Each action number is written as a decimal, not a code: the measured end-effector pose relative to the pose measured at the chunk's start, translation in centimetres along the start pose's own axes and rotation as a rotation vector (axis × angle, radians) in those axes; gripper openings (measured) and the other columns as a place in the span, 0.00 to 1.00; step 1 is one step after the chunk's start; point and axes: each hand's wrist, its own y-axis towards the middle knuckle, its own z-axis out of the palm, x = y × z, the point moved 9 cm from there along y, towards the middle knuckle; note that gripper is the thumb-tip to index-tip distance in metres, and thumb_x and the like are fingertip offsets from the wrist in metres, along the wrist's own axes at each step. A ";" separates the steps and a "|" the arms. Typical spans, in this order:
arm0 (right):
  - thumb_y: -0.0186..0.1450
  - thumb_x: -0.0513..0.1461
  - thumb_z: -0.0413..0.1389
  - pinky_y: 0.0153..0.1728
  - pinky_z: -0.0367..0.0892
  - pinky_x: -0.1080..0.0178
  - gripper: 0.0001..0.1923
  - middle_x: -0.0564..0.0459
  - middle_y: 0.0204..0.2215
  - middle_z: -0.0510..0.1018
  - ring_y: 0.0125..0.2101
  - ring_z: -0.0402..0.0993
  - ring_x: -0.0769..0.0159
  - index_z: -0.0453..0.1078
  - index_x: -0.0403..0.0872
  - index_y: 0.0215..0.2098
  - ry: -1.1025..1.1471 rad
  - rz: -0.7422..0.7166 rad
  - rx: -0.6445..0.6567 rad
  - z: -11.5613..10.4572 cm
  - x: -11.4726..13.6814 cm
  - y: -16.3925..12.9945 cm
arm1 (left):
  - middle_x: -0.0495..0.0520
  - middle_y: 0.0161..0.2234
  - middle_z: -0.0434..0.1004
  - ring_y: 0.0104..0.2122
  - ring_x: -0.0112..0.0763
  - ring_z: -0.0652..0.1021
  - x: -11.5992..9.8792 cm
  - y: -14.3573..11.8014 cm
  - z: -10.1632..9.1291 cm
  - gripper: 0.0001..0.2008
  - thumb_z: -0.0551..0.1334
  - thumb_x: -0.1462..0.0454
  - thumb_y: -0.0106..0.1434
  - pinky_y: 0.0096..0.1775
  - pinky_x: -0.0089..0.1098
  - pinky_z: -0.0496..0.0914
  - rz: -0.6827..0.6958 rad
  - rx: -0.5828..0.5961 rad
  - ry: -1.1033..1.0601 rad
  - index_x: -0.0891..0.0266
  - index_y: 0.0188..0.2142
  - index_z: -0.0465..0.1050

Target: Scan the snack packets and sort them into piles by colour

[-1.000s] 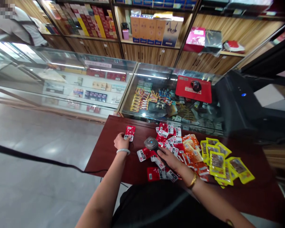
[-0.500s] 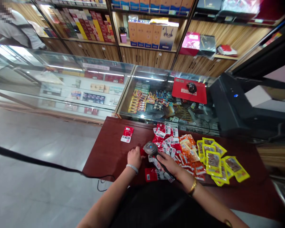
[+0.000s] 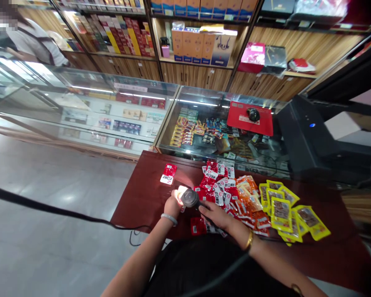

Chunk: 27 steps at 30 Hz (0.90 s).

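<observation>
My right hand (image 3: 214,215) is wrapped round the handle of a dark barcode scanner (image 3: 190,199), its head tilted to the left. Bright light from the scanner falls on a snack packet (image 3: 181,192) pinched in my left hand (image 3: 172,206); its print is washed out by the glare. A single red and white snack packet (image 3: 168,173) lies on the brown table (image 3: 132,194) beyond my left hand. Right of the scanner is a loose pile of similar red and white packets (image 3: 218,181). Orange packets (image 3: 249,196) and yellow packets (image 3: 281,212) lie farther right.
A glass display counter (image 3: 173,103) adjoins the table's far edge, with a red mat (image 3: 239,119) and a black mouse (image 3: 253,114) on top. A dark monitor-like machine (image 3: 306,144) stands at right. A black cable (image 3: 64,210) crosses at left. Another person (image 3: 38,41) is at the far left.
The scanner has shifted left over my left hand, and its bright light now shows on the packet there. My left hand has moved slightly left. The view has shifted a little.
</observation>
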 end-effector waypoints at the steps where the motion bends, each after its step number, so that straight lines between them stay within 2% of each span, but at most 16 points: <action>1: 0.60 0.58 0.56 0.15 0.47 0.69 0.26 0.65 0.13 0.61 0.12 0.53 0.75 0.68 0.46 0.41 0.000 -0.004 0.000 0.0 0.0 -0.1 | 0.60 0.34 0.79 0.36 0.42 0.80 0.3 0.2 -0.4 0.17 0.59 0.56 0.61 0.34 0.32 0.64 -0.007 -0.022 -0.001 0.59 0.47 0.63; 5: 0.62 0.57 0.55 0.15 0.48 0.69 0.26 0.64 0.14 0.62 0.12 0.54 0.76 0.68 0.46 0.44 0.024 -0.013 -0.011 -0.7 -0.4 -0.5 | 0.61 0.37 0.79 0.39 0.45 0.79 2.2 1.8 -3.9 0.27 0.61 0.50 0.59 0.35 0.33 0.65 -0.074 -0.140 0.046 0.61 0.52 0.58; 8: 0.62 0.57 0.55 0.15 0.49 0.69 0.24 0.64 0.14 0.63 0.12 0.55 0.75 0.67 0.47 0.43 0.034 -0.011 -0.050 -1.6 -1.2 -0.8 | 0.61 0.39 0.78 0.42 0.45 0.78 2.9 3.1 -6.8 0.29 0.60 0.48 0.59 0.39 0.35 0.66 -0.145 -0.206 0.116 0.61 0.53 0.59; 10: 0.62 0.58 0.55 0.15 0.49 0.69 0.25 0.64 0.13 0.63 0.12 0.55 0.75 0.67 0.46 0.42 0.037 -0.012 -0.084 -2.2 -1.5 -1.2 | 0.63 0.46 0.76 0.48 0.47 0.75 1.9 3.4 -8.8 0.30 0.62 0.48 0.58 0.45 0.37 0.65 -0.131 -0.319 0.185 0.61 0.55 0.60; 12: 0.61 0.59 0.55 0.14 0.49 0.69 0.26 0.64 0.14 0.63 0.11 0.54 0.75 0.68 0.46 0.42 0.050 -0.012 -0.115 -2.7 -1.6 -1.7 | 0.63 0.54 0.69 0.54 0.49 0.69 -0.3 2.9 -10.1 0.32 0.63 0.49 0.57 0.51 0.41 0.62 -0.065 -0.489 0.258 0.60 0.57 0.60; 13: 0.61 0.59 0.55 0.14 0.49 0.69 0.26 0.64 0.14 0.63 0.11 0.54 0.75 0.68 0.46 0.42 0.060 -0.013 -0.129 -2.9 -1.6 -1.9 | 0.63 0.56 0.67 0.56 0.49 0.66 -1.8 2.6 -10.2 0.32 0.63 0.49 0.57 0.53 0.42 0.60 -0.015 -0.548 0.283 0.59 0.57 0.60; 15: 0.60 0.59 0.55 0.14 0.50 0.69 0.27 0.63 0.15 0.64 0.12 0.55 0.75 0.68 0.47 0.42 0.090 -0.011 -0.160 -3.5 -1.6 -2.5 | 0.62 0.56 0.66 0.56 0.48 0.65 -5.1 2.5 -8.5 0.29 0.62 0.49 0.59 0.55 0.42 0.58 0.110 -0.536 0.300 0.58 0.56 0.63; 18: 0.60 0.59 0.55 0.14 0.51 0.69 0.26 0.63 0.16 0.65 0.11 0.55 0.76 0.68 0.47 0.42 0.156 -0.007 -0.213 -4.6 -1.9 -3.3 | 0.59 0.51 0.70 0.52 0.44 0.67 -9.7 3.5 -3.4 0.22 0.60 0.48 0.60 0.52 0.40 0.60 0.245 -0.308 0.286 0.57 0.49 0.69; 21: 0.61 0.58 0.55 0.14 0.51 0.70 0.25 0.64 0.15 0.64 0.12 0.55 0.75 0.67 0.47 0.42 0.199 -0.023 -0.255 -5.7 -2.3 -3.9 | 0.59 0.50 0.71 0.50 0.44 0.68 -13.1 4.6 0.8 0.22 0.59 0.47 0.60 0.49 0.39 0.61 0.253 -0.150 0.310 0.56 0.48 0.70; 24: 0.61 0.58 0.56 0.14 0.52 0.70 0.23 0.65 0.14 0.63 0.12 0.55 0.76 0.67 0.48 0.40 0.235 -0.037 -0.293 -6.7 -2.6 -4.4 | 0.62 0.50 0.71 0.51 0.46 0.68 -15.2 5.6 3.0 0.24 0.61 0.46 0.57 0.48 0.40 0.62 0.244 -0.077 0.371 0.59 0.46 0.70; 27: 0.61 0.58 0.56 0.14 0.51 0.70 0.23 0.65 0.14 0.62 0.11 0.54 0.76 0.66 0.48 0.39 0.251 -0.041 -0.326 -7.4 -2.9 -4.8 | 0.63 0.45 0.75 0.47 0.46 0.73 -15.0 6.4 3.5 0.22 0.63 0.49 0.57 0.45 0.38 0.64 0.193 -0.020 0.353 0.61 0.44 0.70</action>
